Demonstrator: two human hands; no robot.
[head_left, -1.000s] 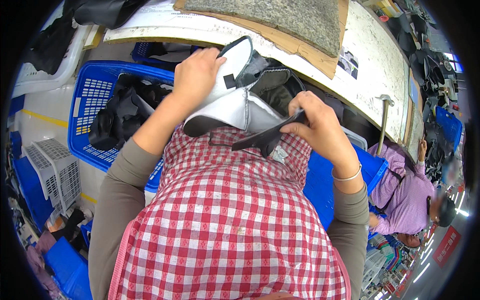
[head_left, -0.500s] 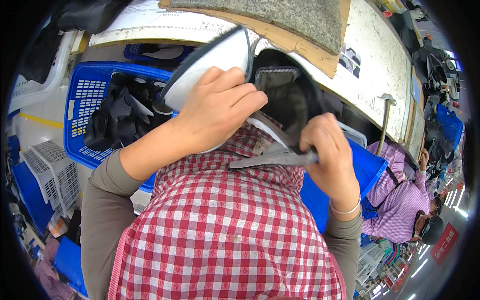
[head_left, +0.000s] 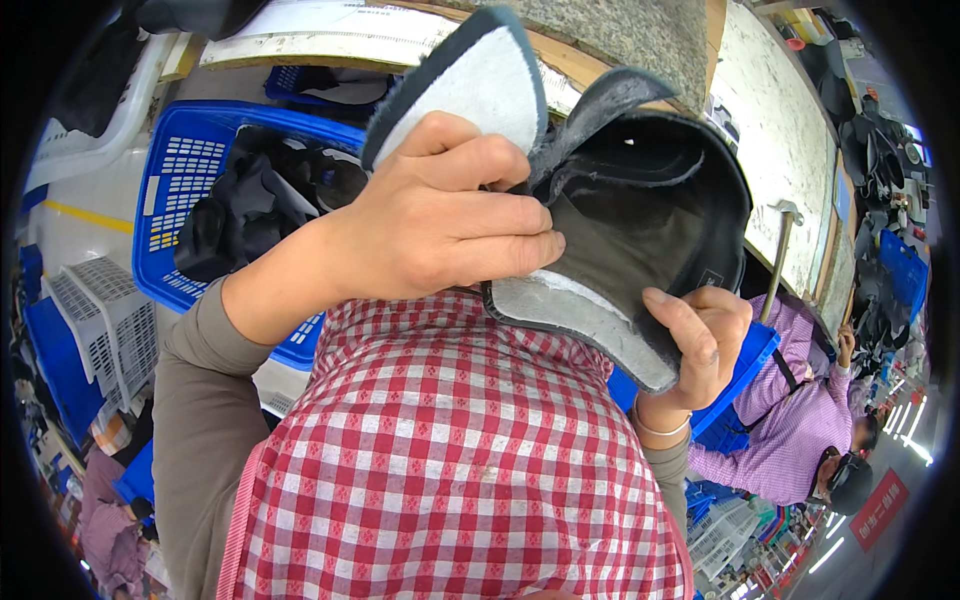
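Between my hands hangs a black leather shoe upper (head_left: 640, 220), its dark lining turned toward me. My left hand (head_left: 450, 205) has its fingers curled around the upper's left side, with a pointed white piece edged in dark grey (head_left: 490, 95) rising behind the knuckles. A grey curved strip (head_left: 590, 315) runs along the upper's lower edge. At the lower right, my right hand (head_left: 705, 340) pinches that edge between thumb and fingers. The upper is above my red checked apron (head_left: 470, 430), in front of the workbench. Part of its left side is covered by my left hand.
A blue basket (head_left: 170, 190) of black leather pieces stands at the left. Beyond the upper runs a white workbench (head_left: 770, 130) with a grey slab (head_left: 640, 40); a hammer (head_left: 785, 240) lies at its right edge. Another person (head_left: 780, 430) sits at the right.
The upper has been lifted and opened out, so its lining now faces me. My right hand has moved slightly right and down. The white pointed piece has shifted right and up.
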